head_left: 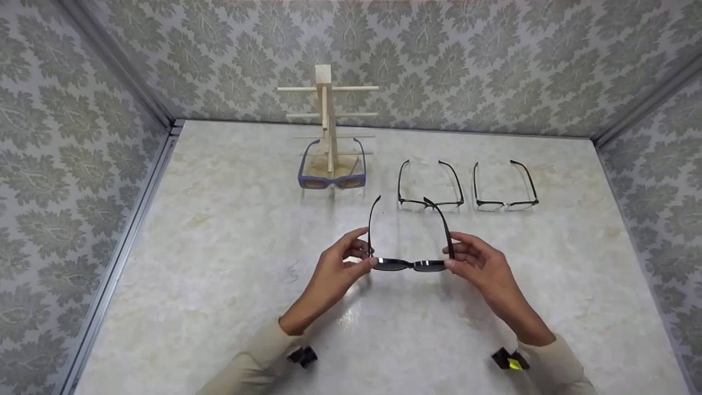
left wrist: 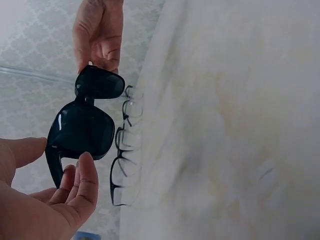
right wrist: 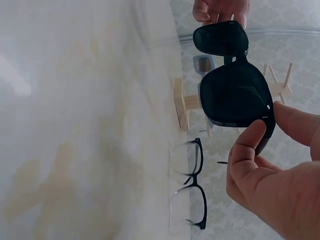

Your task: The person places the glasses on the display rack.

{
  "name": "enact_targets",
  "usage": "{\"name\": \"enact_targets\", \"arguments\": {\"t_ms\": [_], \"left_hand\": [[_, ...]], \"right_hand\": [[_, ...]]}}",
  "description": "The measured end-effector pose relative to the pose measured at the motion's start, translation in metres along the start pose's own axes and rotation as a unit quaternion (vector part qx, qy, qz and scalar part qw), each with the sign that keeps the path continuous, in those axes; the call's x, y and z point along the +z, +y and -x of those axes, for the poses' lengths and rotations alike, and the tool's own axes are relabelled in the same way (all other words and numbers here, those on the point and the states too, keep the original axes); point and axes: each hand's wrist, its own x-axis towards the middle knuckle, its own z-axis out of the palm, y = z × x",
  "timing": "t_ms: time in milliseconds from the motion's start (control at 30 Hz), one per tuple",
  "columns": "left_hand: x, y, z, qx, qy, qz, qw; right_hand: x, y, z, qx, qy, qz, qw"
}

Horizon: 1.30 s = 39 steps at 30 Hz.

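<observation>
Black sunglasses [head_left: 430,266] with dark lenses are held above the table, their temples unfolded and pointing away from the person. My left hand [head_left: 334,269] pinches the left hinge corner between thumb and fingers. At the opposite corner, my right hand [head_left: 485,269] grips the frame the same way. Both wrist views show the dark lenses [left wrist: 82,130] from the front, with thumb and fingertips on the hinge ends. Beyond them, two pairs of clear glasses with dark frames, one nearer [head_left: 430,205] and one to the right [head_left: 505,206], lie on the table with temples open.
A wooden display stand [head_left: 323,74] with several crossbars stands at the back, left of centre. Purple sunglasses [head_left: 332,181] hang low on it. Patterned walls [head_left: 417,60] enclose the pale table [head_left: 219,247] at the back and both sides.
</observation>
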Motion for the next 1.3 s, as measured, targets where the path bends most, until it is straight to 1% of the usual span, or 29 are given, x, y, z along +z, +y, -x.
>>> {"name": "enact_targets", "arguments": {"t_ms": [167,467,800,1200,1300], "left_hand": [[-0.013,0.007,0.000,0.005,0.020,0.007,0.9998],[-0.029,0.013,0.000,0.002,0.034,0.019,0.9992],[-0.038,0.019,-0.001,0.000,0.061,0.023,0.9979],[-0.048,0.029,-0.001,0.008,0.072,0.022,0.9971],[-0.050,0.031,0.000,0.010,0.073,0.021,0.9970]], "right_hand": [[0.010,-0.006,-0.010,-0.008,-0.010,-0.006,0.9999],[0.021,-0.015,-0.026,-0.021,-0.028,-0.012,0.9993],[0.031,-0.023,-0.035,-0.035,-0.035,-0.018,0.9986],[0.038,-0.032,-0.041,-0.048,-0.038,-0.017,0.9980],[0.040,-0.034,-0.043,-0.048,-0.040,-0.026,0.9977]]}}
